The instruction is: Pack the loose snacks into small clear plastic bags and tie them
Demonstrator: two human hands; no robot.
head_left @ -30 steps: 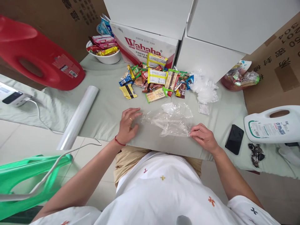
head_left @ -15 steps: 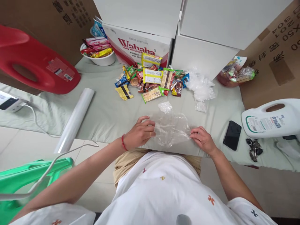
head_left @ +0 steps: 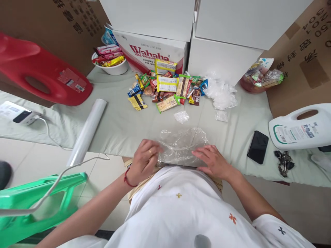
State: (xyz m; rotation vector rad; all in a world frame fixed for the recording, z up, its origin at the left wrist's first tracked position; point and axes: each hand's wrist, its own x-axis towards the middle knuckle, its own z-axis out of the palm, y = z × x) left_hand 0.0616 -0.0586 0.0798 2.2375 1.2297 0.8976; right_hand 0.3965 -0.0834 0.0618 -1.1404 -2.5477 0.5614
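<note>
A clear, crinkled plastic bag (head_left: pixel 181 148) lies flat along the front edge of the cloth-covered table, close to my body. At its left edge my left hand (head_left: pixel 146 158) has curled fingers that pinch the film, their tips slightly blurred. My right hand (head_left: pixel 213 162) rests over the bag's right side with the fingers stretched out and apart. Just beyond the bag sits a small folded clear packet (head_left: pixel 181 117). Farther back is a pile of wrapped snacks (head_left: pixel 168 84), with a heap of crumpled clear plastic bags (head_left: pixel 221 91) beside it.
On the left are a red jug (head_left: pixel 51 75), a white roll (head_left: pixel 88 131), a white bowl of snacks (head_left: pixel 115 69) and a green stool (head_left: pixel 43 199). To the right lie a phone (head_left: pixel 258 147), keys (head_left: pixel 284 163) and a white detergent bottle (head_left: pixel 302 127). Boxes (head_left: pixel 155 51) stand behind.
My left hand has shifted left and toward me, drawing the bag's edge. My right hand has let go of the bag's right edge and moved left onto it, fingers spreading.
</note>
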